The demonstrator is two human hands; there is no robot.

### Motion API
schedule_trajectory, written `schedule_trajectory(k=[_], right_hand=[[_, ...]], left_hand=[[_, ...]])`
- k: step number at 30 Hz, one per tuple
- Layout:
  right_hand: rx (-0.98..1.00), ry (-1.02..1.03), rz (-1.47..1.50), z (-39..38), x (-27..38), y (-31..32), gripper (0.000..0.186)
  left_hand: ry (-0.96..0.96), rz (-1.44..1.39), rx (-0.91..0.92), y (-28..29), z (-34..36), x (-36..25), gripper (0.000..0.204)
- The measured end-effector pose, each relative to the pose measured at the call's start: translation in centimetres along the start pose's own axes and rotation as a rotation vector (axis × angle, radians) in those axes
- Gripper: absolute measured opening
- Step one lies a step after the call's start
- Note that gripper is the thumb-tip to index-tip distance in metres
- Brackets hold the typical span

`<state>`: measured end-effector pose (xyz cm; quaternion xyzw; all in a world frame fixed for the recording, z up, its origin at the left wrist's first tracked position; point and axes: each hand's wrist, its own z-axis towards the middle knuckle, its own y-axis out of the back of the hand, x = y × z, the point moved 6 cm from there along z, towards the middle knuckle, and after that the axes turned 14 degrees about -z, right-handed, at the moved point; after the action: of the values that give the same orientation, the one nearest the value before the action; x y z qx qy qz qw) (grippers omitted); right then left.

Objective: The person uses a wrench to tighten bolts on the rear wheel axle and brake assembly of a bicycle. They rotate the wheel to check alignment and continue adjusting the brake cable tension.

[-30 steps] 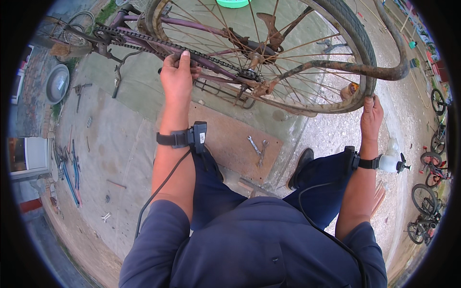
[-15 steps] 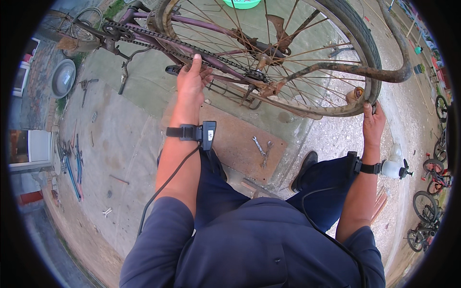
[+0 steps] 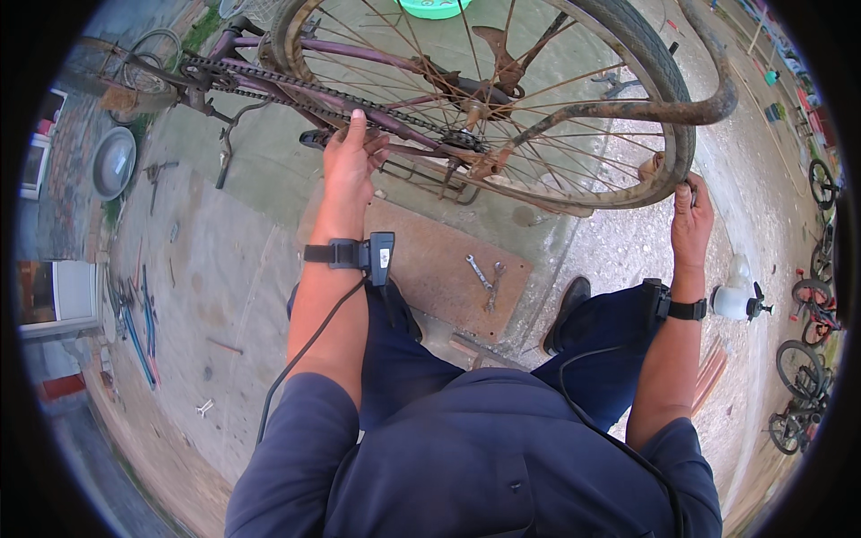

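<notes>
Hands well apart: the right hand (image 3: pixel 692 215) pinches the tyre (image 3: pixel 674 85) of a rusty-spoked rear wheel (image 3: pixel 473 112); the left hand (image 3: pixel 348 166), half curled, is beside the chain (image 3: pixel 296 82), though whether it grips anything is hard to tell. The purple-framed bicycle (image 3: pixel 359 51) stretches across in front, beyond a brown board (image 3: pixel 421 269) bearing 2 wrenches (image 3: pixel 478 270).

The left hand (image 3: pixel 352 161) points its thumb (image 3: pixel 358 125) forward, well apart from the curled right hand (image 3: pixel 691 215).

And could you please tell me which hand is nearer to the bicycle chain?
Left: the left hand is beside the chain, while the right hand is farther right, at the tyre.
</notes>
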<state>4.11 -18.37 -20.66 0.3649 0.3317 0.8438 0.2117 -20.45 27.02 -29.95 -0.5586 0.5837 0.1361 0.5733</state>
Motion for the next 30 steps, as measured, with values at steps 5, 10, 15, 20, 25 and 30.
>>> schedule_trajectory(k=[5, 10, 15, 20, 25, 30], right_hand=[[-0.062, -0.231, 0.028, -0.5, -0.6, 1.6, 0.049], [-0.08, -0.399, 0.147, -2.6, 0.1, 3.4, 0.059], [0.159, -0.27, 0.048, -4.9, 3.0, 2.4, 0.058], [0.456, -0.299, 0.188, -6.6, 4.8, -1.4, 0.062], [0.499, -0.494, 0.461, -6.1, 2.0, 0.0, 0.059], [0.23, -0.572, 0.866, -3.7, -4.2, 5.9, 0.049]], left_hand=[[-0.004, 0.013, -0.014, 0.5, -0.1, 0.0, 0.039], [0.019, 0.043, -0.049, 1.7, -0.6, 0.0, 0.035], [0.106, 0.087, 0.004, 1.2, -4.2, 1.9, 0.036], [0.275, 0.262, 0.08, -0.6, -9.7, 6.3, 0.038], [0.34, 0.337, 0.095, -0.2, -10.9, 7.9, 0.042], [0.338, 0.352, 0.039, 1.1, -8.9, 9.2, 0.041]])
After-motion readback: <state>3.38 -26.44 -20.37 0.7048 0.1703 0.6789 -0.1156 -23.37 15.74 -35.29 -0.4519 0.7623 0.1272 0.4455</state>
